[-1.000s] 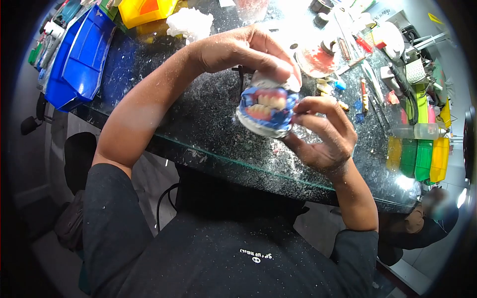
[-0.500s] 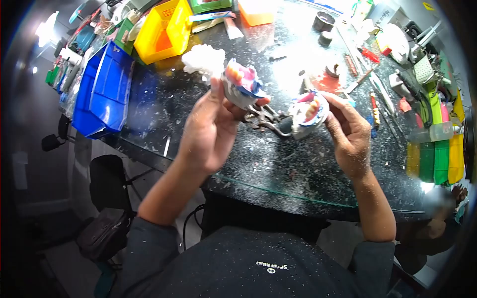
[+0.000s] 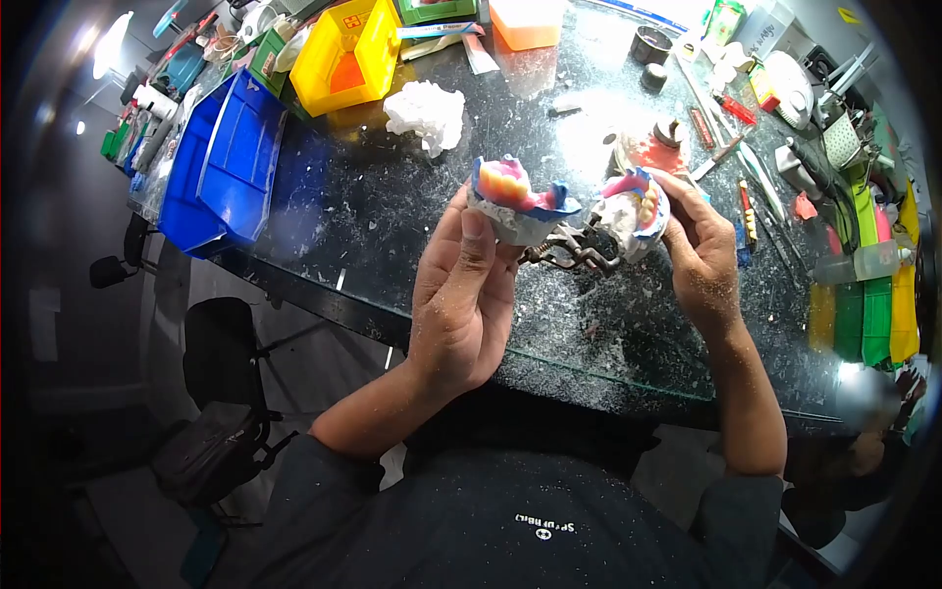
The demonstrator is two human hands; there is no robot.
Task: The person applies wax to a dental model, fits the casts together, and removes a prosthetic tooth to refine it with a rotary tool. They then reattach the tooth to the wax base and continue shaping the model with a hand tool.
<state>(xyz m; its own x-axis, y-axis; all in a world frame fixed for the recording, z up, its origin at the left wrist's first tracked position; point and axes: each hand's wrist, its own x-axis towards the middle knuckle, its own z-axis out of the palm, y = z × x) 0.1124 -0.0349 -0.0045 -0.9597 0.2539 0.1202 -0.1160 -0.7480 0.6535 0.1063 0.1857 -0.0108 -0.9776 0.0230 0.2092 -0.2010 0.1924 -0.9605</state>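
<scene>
My left hand [image 3: 459,299] is closed around a white plaster dental cast [image 3: 515,224], its thumb on the near side. Pink wax, a row of teeth and blue edging sit on top of this cast. On the other side, my right hand [image 3: 705,257] pinches the rim of a second dental cast [image 3: 621,221] with similar pink, blue and tooth-coloured parts. A metal articulator hinge [image 3: 579,253] spans the gap below the two casts, which are spread apart. Parts of the fingers behind the casts are hidden.
Crumpled white tissue [image 3: 427,116] lies beyond my left hand. A blue bin [image 3: 221,167] and a yellow bin [image 3: 345,59] stand at the left. Hand tools, including a red-handled one [image 3: 738,110], lie at the right. Another person [image 3: 863,452] is at the far right.
My left hand and its cast have moved right and slightly down, turning the teeth more toward me. The right-hand cast has shifted a little right. The view has shifted slightly too.
</scene>
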